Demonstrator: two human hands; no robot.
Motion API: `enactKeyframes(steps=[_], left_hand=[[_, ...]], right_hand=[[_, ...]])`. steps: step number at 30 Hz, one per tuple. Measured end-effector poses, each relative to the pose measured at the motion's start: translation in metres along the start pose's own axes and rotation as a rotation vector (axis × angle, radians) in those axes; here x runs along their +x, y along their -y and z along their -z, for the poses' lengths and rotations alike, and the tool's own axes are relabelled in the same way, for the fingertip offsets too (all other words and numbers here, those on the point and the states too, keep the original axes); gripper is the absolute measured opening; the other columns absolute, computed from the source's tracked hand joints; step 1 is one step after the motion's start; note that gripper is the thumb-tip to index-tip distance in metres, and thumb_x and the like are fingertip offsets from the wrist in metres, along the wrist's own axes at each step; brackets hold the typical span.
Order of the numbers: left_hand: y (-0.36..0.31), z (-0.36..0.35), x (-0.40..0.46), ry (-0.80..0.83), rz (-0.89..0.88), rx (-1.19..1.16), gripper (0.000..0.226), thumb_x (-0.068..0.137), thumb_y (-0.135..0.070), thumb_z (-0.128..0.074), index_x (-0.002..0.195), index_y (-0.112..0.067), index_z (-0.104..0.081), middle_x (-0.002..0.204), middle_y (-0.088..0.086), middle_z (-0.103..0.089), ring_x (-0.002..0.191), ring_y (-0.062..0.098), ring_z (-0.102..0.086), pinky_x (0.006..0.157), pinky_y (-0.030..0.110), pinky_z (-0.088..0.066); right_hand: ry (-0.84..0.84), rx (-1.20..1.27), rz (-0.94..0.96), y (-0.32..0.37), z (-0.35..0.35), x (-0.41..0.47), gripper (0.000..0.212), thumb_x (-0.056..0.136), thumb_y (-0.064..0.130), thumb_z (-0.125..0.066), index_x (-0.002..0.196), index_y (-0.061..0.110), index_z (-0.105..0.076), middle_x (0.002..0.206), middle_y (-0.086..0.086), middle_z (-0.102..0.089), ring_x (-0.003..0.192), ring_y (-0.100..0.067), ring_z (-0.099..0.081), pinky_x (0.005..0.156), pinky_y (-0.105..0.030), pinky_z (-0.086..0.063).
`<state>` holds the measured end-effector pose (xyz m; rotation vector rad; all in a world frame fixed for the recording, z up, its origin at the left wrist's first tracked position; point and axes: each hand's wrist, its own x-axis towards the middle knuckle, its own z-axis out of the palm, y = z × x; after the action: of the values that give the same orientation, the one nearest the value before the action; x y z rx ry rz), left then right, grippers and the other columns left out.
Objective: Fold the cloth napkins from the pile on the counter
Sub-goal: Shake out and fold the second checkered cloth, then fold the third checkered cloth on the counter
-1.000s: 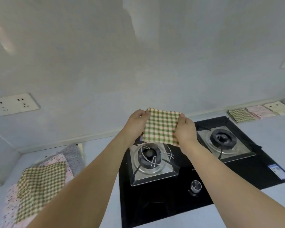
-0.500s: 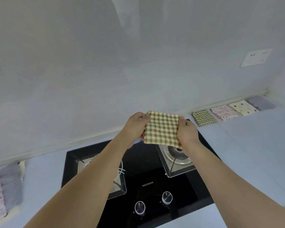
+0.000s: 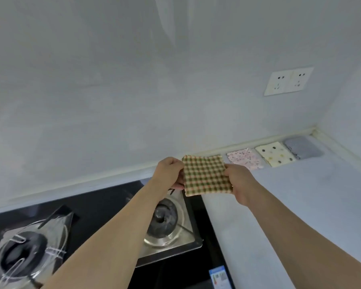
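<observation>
A folded green and cream checked napkin (image 3: 205,175) hangs in the air above the right end of the stove. My left hand (image 3: 168,173) pinches its left edge and my right hand (image 3: 239,181) pinches its right edge. Along the back wall to the right lie three folded napkins in a row: a pink floral napkin (image 3: 246,158), a cream dotted napkin (image 3: 275,153) and a grey napkin (image 3: 303,148). The held napkin hides the counter just left of the pink one. The unfolded pile is out of view.
A black gas stove (image 3: 96,207) with two burners fills the lower left. The pale counter (image 3: 300,205) stretches right to a corner wall. A double wall socket (image 3: 288,81) sits above the folded row.
My view has swung to the right; both hands carried the checked napkin from above the stove's burners toward the row of folded napkins. The pile at left and a folded checked napkin left my sight.
</observation>
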<state>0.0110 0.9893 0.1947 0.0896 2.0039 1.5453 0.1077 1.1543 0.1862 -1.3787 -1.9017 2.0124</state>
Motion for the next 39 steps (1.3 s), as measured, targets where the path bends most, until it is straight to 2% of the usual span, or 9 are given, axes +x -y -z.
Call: enactKeyframes(steps=[4, 8, 13, 16, 18, 24, 27, 32, 39], left_hand=[[0.005, -0.040, 0.065, -0.066, -0.007, 0.033, 0.013, 0.097, -0.015, -0.051, 0.088, -0.008, -0.059, 0.072, 0.006, -0.065, 0.052, 0.018, -0.062, 0.060, 0.035, -0.057], [0.024, -0.070, 0.126, -0.111, 0.001, 0.007, 0.016, 0.098, -0.013, -0.049, 0.092, -0.004, -0.059, 0.078, 0.011, -0.064, 0.058, 0.022, -0.059, 0.062, 0.041, -0.058], [0.052, -0.094, 0.181, -0.151, 0.009, 0.061, 0.017, 0.097, -0.014, -0.049, 0.087, -0.006, -0.058, 0.079, 0.011, -0.063, 0.058, 0.020, -0.058, 0.049, 0.028, -0.053], [0.070, -0.099, 0.200, -0.227, 0.027, 0.065, 0.015, 0.092, -0.017, -0.054, 0.089, -0.004, -0.060, 0.084, 0.012, -0.070, 0.069, 0.027, -0.067, 0.060, 0.041, -0.060], [0.078, -0.099, 0.200, -0.310, 0.018, 0.129, 0.012, 0.089, -0.022, -0.055, 0.091, -0.012, -0.060, 0.086, 0.007, -0.069, 0.080, 0.028, -0.068, 0.074, 0.045, -0.059], [0.063, -0.104, 0.149, -0.300, -0.161, 0.346, 0.014, 0.099, -0.024, -0.044, 0.102, -0.019, -0.056, 0.087, -0.011, -0.058, 0.070, 0.005, -0.054, 0.055, 0.016, -0.042], [0.049, -0.102, 0.112, -0.249, -0.250, 0.484, 0.017, 0.098, -0.024, -0.042, 0.109, -0.019, -0.054, 0.101, -0.004, -0.061, 0.084, 0.015, -0.061, 0.066, 0.025, -0.048], [0.029, -0.086, 0.045, -0.247, -0.355, 0.666, 0.036, 0.097, -0.016, -0.041, 0.131, -0.010, -0.049, 0.132, 0.004, -0.051, 0.118, 0.021, -0.050, 0.093, 0.031, -0.042], [0.027, -0.036, -0.031, -0.275, -0.525, 0.953, 0.033, 0.099, -0.020, -0.040, 0.130, -0.011, -0.047, 0.129, 0.004, -0.051, 0.116, 0.023, -0.045, 0.091, 0.032, -0.041]], right_hand=[[0.021, -0.116, 0.078, 0.014, 0.009, 0.073, 0.039, 0.092, -0.005, -0.028, 0.096, 0.014, -0.062, 0.096, -0.004, -0.066, 0.093, -0.020, -0.061, 0.091, -0.035, -0.048], [0.039, -0.173, 0.106, 0.004, 0.005, 0.144, 0.045, 0.086, -0.006, -0.028, 0.116, 0.004, -0.060, 0.116, -0.011, -0.064, 0.099, -0.023, -0.060, 0.071, -0.028, -0.044], [0.050, -0.232, 0.092, -0.017, 0.005, 0.197, 0.057, 0.094, -0.001, -0.028, 0.150, 0.011, -0.029, 0.152, -0.004, -0.035, 0.134, -0.023, -0.039, 0.105, -0.036, -0.035], [0.018, -0.213, 0.115, -0.028, 0.005, 0.213, 0.048, 0.102, 0.022, -0.032, 0.149, 0.012, -0.030, 0.135, -0.005, -0.051, 0.112, -0.022, -0.051, 0.089, -0.035, -0.040], [-0.026, -0.244, 0.122, -0.034, 0.008, 0.216, 0.060, 0.101, 0.049, -0.031, 0.149, 0.014, -0.028, 0.145, -0.006, -0.043, 0.126, -0.025, -0.045, 0.100, -0.040, -0.037], [-0.008, -0.347, 0.330, -0.034, 0.022, 0.172, 0.050, 0.096, 0.020, -0.039, 0.146, 0.019, -0.035, 0.146, 0.001, -0.043, 0.124, -0.019, -0.048, 0.099, -0.037, -0.042], [-0.004, -0.400, 0.412, -0.022, 0.024, 0.133, 0.046, 0.094, 0.012, -0.040, 0.140, 0.016, -0.042, 0.135, -0.002, -0.051, 0.101, -0.017, -0.059, 0.080, -0.034, -0.050], [-0.015, -0.574, 0.555, -0.015, 0.021, 0.064, 0.045, 0.095, 0.010, -0.044, 0.140, 0.010, -0.040, 0.140, -0.007, -0.047, 0.130, -0.023, -0.043, 0.108, -0.040, -0.037], [-0.014, -0.677, 0.671, -0.018, -0.013, -0.030, 0.050, 0.094, 0.009, -0.047, 0.143, 0.009, -0.037, 0.142, -0.007, -0.044, 0.131, -0.022, -0.040, 0.103, -0.033, -0.035]])
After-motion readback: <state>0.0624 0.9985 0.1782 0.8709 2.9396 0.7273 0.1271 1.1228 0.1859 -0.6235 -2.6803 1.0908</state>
